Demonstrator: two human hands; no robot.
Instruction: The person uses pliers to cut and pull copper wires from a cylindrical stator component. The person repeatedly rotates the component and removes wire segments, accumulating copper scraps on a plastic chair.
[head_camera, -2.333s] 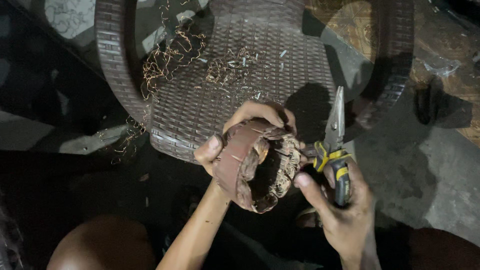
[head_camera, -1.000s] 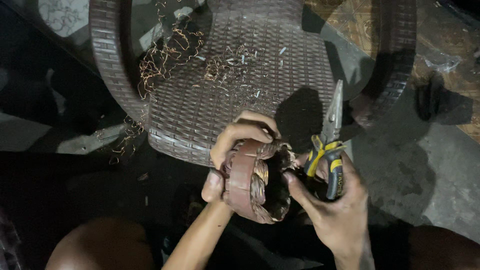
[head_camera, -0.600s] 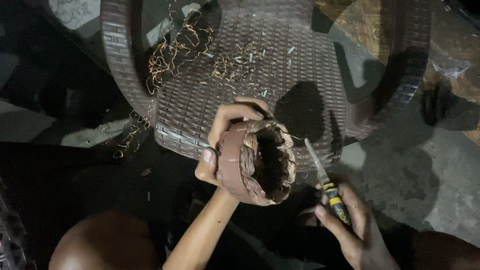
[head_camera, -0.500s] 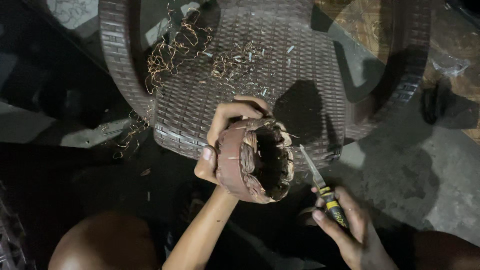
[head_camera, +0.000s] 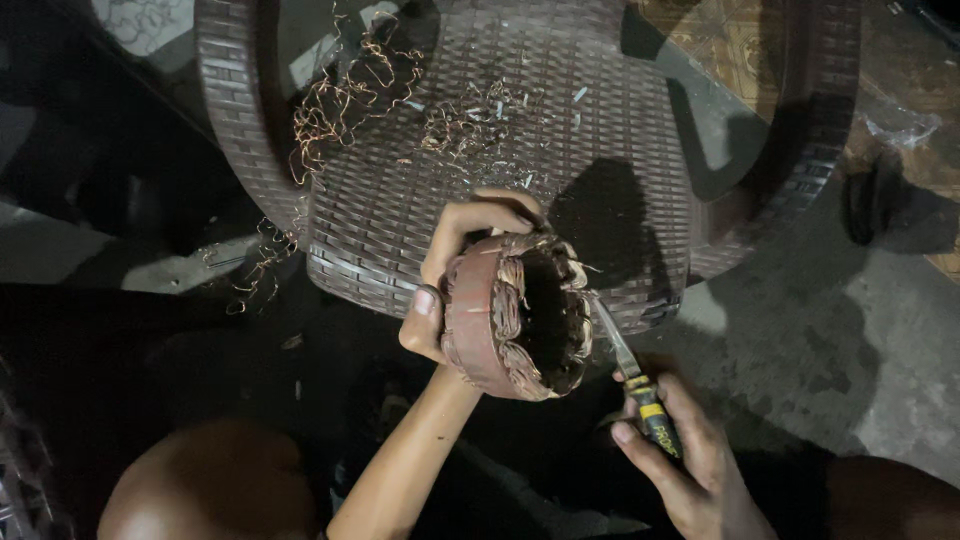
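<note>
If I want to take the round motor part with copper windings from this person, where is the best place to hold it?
Probably grip the round motor part on its smooth reddish outer band, coming from the left, as the left hand does, thumb low, fingers over the top. The open right face is ringed with frayed copper windings, and the pliers in the right hand point there.

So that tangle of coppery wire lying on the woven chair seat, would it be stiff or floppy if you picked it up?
Probably floppy: the wire tangle is thin, curly strands, loosely bunched. Likely light too, since some strands dangle over the chair edge. It may snag on the weave and shed bits, judging by the short clippings scattered nearby.
</note>
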